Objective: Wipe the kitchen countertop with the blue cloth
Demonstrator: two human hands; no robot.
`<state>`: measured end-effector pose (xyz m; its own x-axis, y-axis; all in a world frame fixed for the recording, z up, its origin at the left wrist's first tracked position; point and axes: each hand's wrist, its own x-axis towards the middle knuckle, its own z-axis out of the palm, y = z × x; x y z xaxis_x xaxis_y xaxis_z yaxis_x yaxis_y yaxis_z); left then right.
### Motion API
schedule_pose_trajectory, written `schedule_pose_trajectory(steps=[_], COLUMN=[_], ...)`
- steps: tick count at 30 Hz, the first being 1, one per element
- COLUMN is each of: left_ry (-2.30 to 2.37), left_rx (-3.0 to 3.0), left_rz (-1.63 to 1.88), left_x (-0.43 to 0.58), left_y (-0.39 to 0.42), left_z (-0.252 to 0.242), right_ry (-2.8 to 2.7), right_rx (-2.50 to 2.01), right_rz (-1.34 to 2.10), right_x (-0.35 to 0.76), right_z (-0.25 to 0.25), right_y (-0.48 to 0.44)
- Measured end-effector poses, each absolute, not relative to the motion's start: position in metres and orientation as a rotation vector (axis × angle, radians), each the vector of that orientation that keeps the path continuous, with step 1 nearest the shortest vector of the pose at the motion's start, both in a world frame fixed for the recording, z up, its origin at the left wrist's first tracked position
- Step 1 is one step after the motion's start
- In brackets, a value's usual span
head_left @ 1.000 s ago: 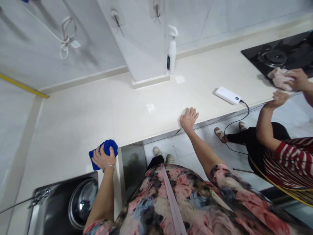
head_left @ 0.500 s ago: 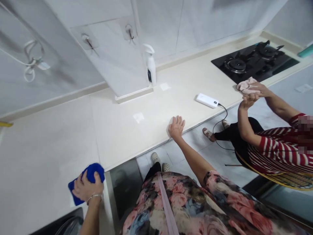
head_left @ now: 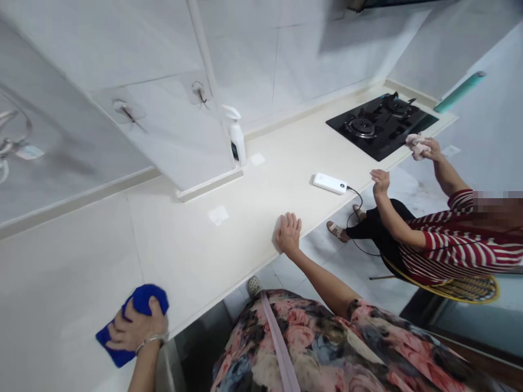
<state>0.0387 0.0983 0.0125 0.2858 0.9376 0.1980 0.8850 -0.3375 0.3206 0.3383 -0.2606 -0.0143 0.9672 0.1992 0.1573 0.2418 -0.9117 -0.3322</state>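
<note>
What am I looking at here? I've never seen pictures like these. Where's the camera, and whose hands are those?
There is no machine here, just a person wearing a camera on their head; every picture looks forward and down from it. Their left hand grips a blue cloth on the counter. Their right hand rests on the counter near its edge, holding nothing. Also there: a spray bottle, a white device and a stove. A co-worker's hand holds a pale cloth.
</note>
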Motion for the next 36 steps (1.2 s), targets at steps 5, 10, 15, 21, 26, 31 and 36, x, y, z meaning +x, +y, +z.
schedule_pose_trajectory(steps=[5,10,15,21,26,31,36], left_ry=[1.414,1.027,0.653,0.263,0.140,0.137,0.160], left_rx=[2.515,2.633,2.704,2.756,2.755,2.752,2.788], left_rz=[0.528,0.601,0.583,0.527,0.540,0.570,0.568], left_x=[0.126,0.200,0.264,0.300,0.300,0.300,0.300], left_y=[0.100,0.072,0.020,-0.026,-0.027,-0.025,-0.027], left_z=[0.010,0.001,-0.006,-0.013,-0.014,-0.013,-0.014], right_ry=[-0.306,-0.283,-0.278,-0.263,-0.249,-0.261,-0.255], right_rx=[-2.764,-2.744,-2.753,-2.769,-2.786,-2.801,-2.795], right_rz=[-0.111,-0.159,-0.220,-0.284,-0.285,-0.279,-0.266], right_x=[0.340,0.341,0.340,0.343,0.346,0.346,0.345], right_z=[-0.014,-0.017,-0.022,-0.027,-0.026,-0.026,-0.027], right_y=[-0.261,-0.263,-0.260,-0.254,-0.253,-0.253,-0.252])
